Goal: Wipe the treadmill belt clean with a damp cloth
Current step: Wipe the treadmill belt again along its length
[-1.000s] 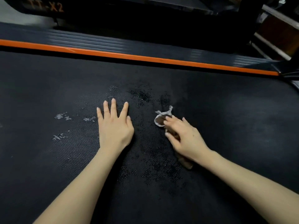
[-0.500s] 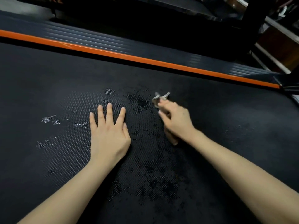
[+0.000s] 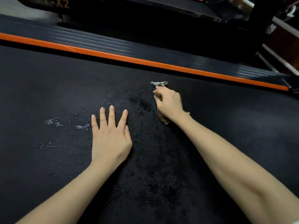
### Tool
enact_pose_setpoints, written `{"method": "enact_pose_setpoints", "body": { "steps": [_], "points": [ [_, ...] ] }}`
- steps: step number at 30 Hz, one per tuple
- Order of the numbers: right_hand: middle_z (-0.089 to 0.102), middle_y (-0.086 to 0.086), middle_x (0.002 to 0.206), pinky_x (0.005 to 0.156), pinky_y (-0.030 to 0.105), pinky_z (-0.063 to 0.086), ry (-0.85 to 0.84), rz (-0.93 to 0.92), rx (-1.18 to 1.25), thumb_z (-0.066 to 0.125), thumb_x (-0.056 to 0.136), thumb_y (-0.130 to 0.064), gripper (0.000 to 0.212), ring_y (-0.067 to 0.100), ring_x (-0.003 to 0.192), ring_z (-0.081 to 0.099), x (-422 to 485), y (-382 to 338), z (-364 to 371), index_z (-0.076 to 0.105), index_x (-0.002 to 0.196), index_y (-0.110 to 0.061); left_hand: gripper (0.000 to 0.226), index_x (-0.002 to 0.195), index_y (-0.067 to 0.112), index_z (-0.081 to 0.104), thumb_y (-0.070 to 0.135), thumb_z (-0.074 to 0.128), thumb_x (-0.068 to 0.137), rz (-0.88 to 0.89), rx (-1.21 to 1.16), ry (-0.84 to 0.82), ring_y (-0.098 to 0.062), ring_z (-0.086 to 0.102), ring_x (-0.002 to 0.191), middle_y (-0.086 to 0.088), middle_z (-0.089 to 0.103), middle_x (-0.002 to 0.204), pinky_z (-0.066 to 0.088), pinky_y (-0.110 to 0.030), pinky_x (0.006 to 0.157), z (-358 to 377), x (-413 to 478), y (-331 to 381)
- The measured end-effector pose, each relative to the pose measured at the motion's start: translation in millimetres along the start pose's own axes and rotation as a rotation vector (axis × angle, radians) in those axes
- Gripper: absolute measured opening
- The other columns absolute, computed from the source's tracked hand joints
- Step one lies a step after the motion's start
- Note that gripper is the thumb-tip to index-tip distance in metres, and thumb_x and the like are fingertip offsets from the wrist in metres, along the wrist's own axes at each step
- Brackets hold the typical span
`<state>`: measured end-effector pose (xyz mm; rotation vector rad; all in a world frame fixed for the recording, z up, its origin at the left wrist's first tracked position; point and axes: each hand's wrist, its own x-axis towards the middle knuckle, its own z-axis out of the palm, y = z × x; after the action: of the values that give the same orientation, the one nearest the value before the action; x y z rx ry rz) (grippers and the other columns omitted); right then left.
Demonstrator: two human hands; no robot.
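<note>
From the head view we look down on the treadmill belt (image 3: 48,78), a black mat with a fine dotted texture that fills most of the frame. Along its far edge runs an orange strip (image 3: 145,61), and beyond that a dark ribbed side rail (image 3: 97,41), streaked with pale reflections.

Our left hand (image 3: 110,139) lies flat on the belt near the middle, palm down, fingers straight and a little spread, holding nothing. To the left of it we see pale flecks (image 3: 53,122) scattered over the texture. Darker, wet-looking blotches (image 3: 142,102) show between the two hands and again towards the near edge, below the right forearm.

Our right hand (image 3: 169,104) sits further out, close to the far edge, with its fingers curled down round the cloth (image 3: 159,83). A grey end of the cloth pokes out past the fingertips towards the orange strip, and a brownish bit shows under the wrist, on the belt. How much of the cloth is bunched under the palm we cannot tell.

The room behind is dim. At the far left corner we make out orange lettering (image 3: 61,4), blurred, ending in "X2", on a dark body. At the far right stands a black upright (image 3: 258,13), with pale slanted bars (image 3: 284,28) beside it against a brown surface.
</note>
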<state>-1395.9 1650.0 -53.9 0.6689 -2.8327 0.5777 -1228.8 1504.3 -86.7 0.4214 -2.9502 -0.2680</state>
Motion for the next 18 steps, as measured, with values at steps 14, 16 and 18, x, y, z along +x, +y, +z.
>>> {"method": "enact_pose_setpoints", "body": {
  "steps": [14, 16, 18],
  "points": [
    [0.012, 0.003, 0.158, 0.115, 0.052, 0.004, -0.187, 0.071, 0.017, 0.065, 0.084, -0.039, 0.083, 0.026, 0.145, 0.004, 10, 68, -55, 0.015, 0.15, -0.029, 0.06, 0.149, 0.027, 0.026, 0.041, 0.009, 0.093, 0.008, 0.032, 0.014, -0.036, 0.014, 0.144, -0.015, 0.024, 0.154, 0.006, -0.052, 0.116, 2, -1, -2],
    [0.022, 0.003, 0.155, 0.115, 0.044, 0.013, -0.258, 0.042, -0.011, 0.069, 0.081, -0.038, 0.085, 0.026, 0.142, 0.019, 13, 76, -52, 0.02, 0.149, -0.026, 0.06, 0.149, 0.028, 0.026, 0.041, 0.008, 0.093, 0.006, 0.043, 0.015, -0.035, 0.014, 0.144, -0.014, 0.024, 0.154, 0.005, -0.051, 0.116, 3, -1, -2],
    [0.039, 0.006, 0.144, 0.108, 0.035, 0.026, -0.211, 0.042, -0.041, 0.071, 0.08, -0.038, 0.082, 0.029, 0.129, 0.038, 15, 72, -46, 0.028, 0.147, -0.02, 0.06, 0.148, 0.028, 0.027, 0.041, 0.008, 0.093, -0.001, 0.049, 0.018, -0.035, 0.015, 0.144, -0.014, 0.025, 0.154, 0.006, -0.052, 0.116, 4, 0, -2]
  ]
}}
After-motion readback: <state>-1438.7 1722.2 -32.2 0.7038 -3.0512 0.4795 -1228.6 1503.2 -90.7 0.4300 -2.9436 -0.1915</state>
